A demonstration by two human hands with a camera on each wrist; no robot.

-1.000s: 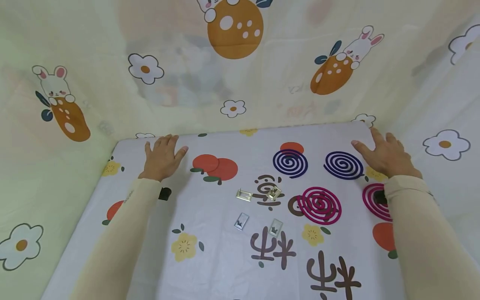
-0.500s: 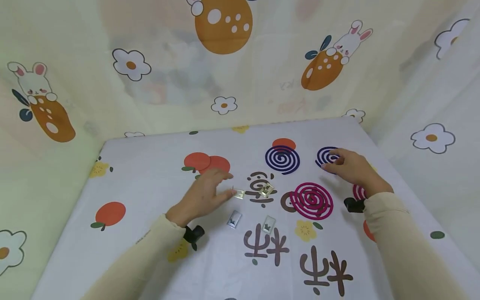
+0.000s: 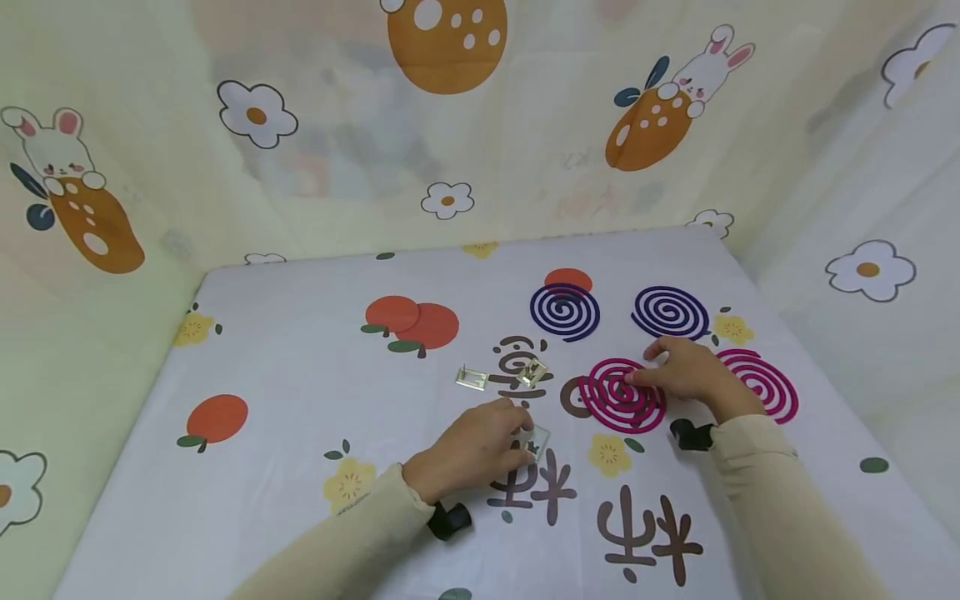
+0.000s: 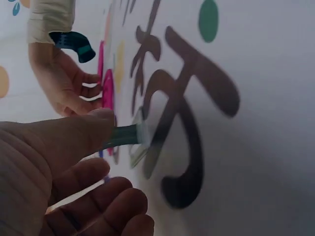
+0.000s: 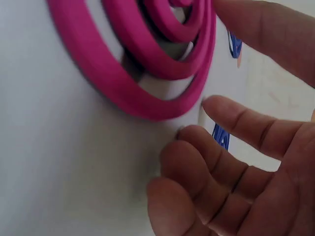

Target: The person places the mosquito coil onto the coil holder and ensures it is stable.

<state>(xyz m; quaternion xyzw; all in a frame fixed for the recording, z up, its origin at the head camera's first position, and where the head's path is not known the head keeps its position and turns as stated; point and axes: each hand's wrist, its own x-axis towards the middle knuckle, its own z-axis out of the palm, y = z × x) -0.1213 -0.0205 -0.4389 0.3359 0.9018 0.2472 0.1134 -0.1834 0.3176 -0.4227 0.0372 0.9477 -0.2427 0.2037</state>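
My left hand (image 3: 476, 450) is low over the table, and its thumb and forefinger pinch a small metal mosquito-coil stand (image 4: 127, 136); this stand is largely hidden in the head view. Just past the fingertips, a pale rectangular coil stand (image 3: 542, 438) lies flat. My right hand (image 3: 686, 375) reaches over the right side of a pink mosquito coil (image 3: 624, 393). Its thumb tip is at the coil's edge in the right wrist view, while the other fingers (image 5: 246, 120) stay loosely bent, apart from the pink strip (image 5: 162, 109).
Two gold-coloured coil stands (image 3: 472, 379) lie beyond my left hand. Behind my right hand are two dark blue coils (image 3: 565, 312), and another pink coil (image 3: 772, 387) lies to its right. A patterned white cloth covers the table, with a fabric wall (image 3: 337, 208) along the back.
Both hands have come in from the table's far corners. My left hand has moved right and nearer and taken up a coil stand; my right hand has passed from a blue coil to the pink one.
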